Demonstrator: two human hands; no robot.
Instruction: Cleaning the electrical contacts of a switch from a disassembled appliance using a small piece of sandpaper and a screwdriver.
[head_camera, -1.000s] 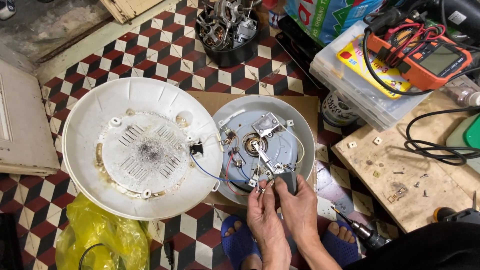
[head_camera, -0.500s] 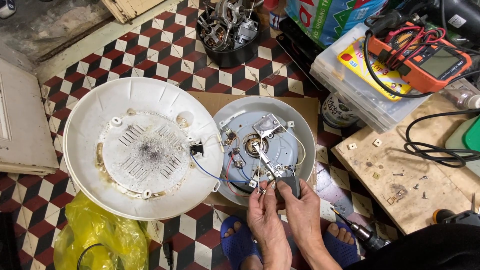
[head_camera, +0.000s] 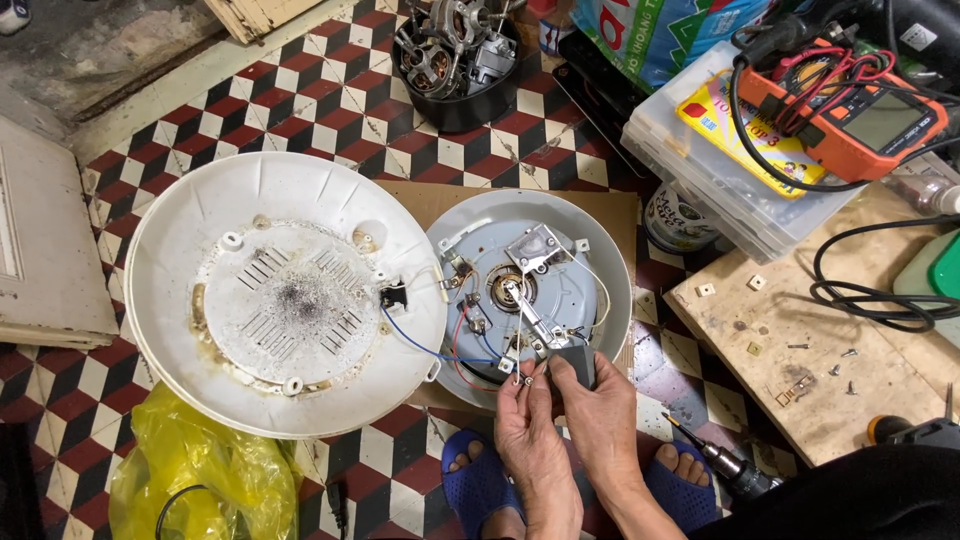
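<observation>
A round metal appliance base lies open on cardboard, showing a lever, wires and terminals. My left hand pinches a small wire terminal at the base's near edge. Beside it, my right hand grips a small dark grey block-shaped part. Both hands sit together at the base's near rim. Blue and red wires run from the base to a black connector on the white round bottom cover lying to its left.
A black bowl of motor parts stands at the far side. An orange multimeter rests on a clear plastic box at the right. A wooden board holds screws. A screwdriver and a yellow bag lie near my blue sandals.
My hands have stayed at the base's near rim, with only slight finger movement around the dark part and the wires.
</observation>
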